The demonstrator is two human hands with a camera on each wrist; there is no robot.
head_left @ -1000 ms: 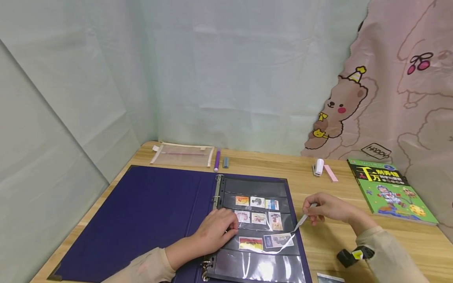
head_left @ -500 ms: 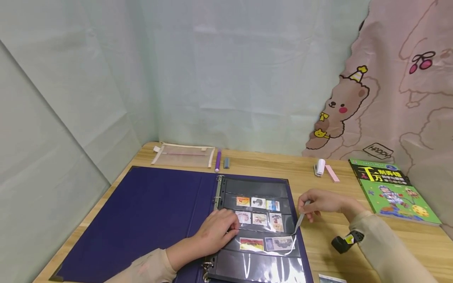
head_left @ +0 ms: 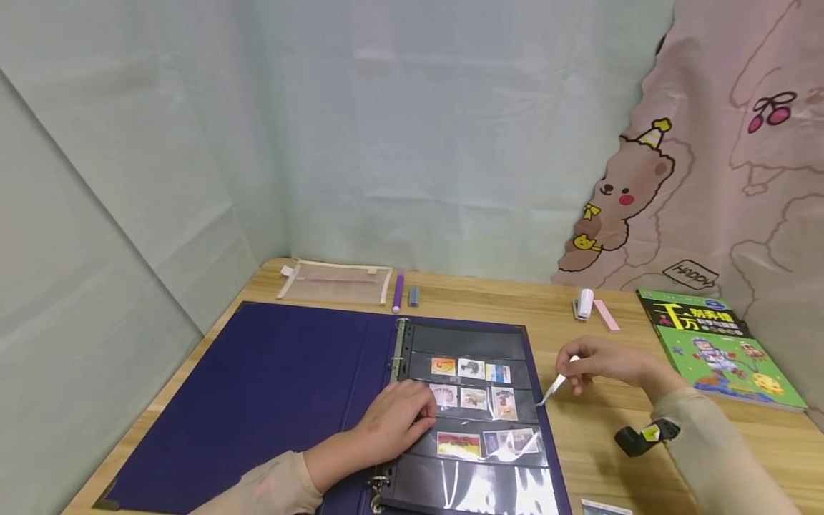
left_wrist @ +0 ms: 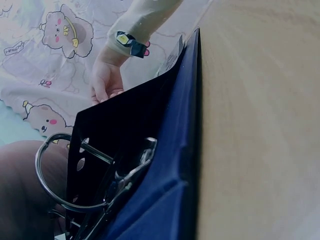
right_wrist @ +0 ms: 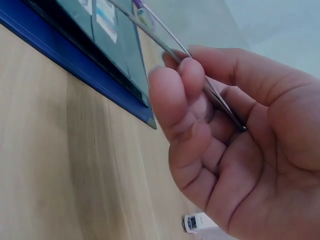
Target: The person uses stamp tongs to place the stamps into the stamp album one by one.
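Observation:
A dark blue ring-binder stamp album (head_left: 277,400) lies spread on the table. Its black pocket page (head_left: 465,342) carries several stamps in rows under clear strips. In the lower filled row, a red and yellow stamp (head_left: 458,445) sits beside a wider grey-blue stamp (head_left: 524,440). My left hand (head_left: 398,420) rests with loosely bent fingers on the page's left side by the rings. My right hand (head_left: 601,360), right of the album, pinches metal tweezers (head_left: 555,388) between thumb and fingers. Their tips are at the page's right edge, above the grey-blue stamp's row.
Behind the album lie a mesh zip pouch (head_left: 335,286), a purple pen (head_left: 398,292) and a small blue-grey block (head_left: 414,296). A white stapler (head_left: 584,305), a pink strip (head_left: 606,315) and a green book (head_left: 721,350) are at the right. A card (head_left: 605,508) shows at the front edge.
The tweezers have moved away from the grey-blue stamp, up and right to the page's edge. The raised edge of the clear strip over that stamp now lies flatter. My left hand stays in place.

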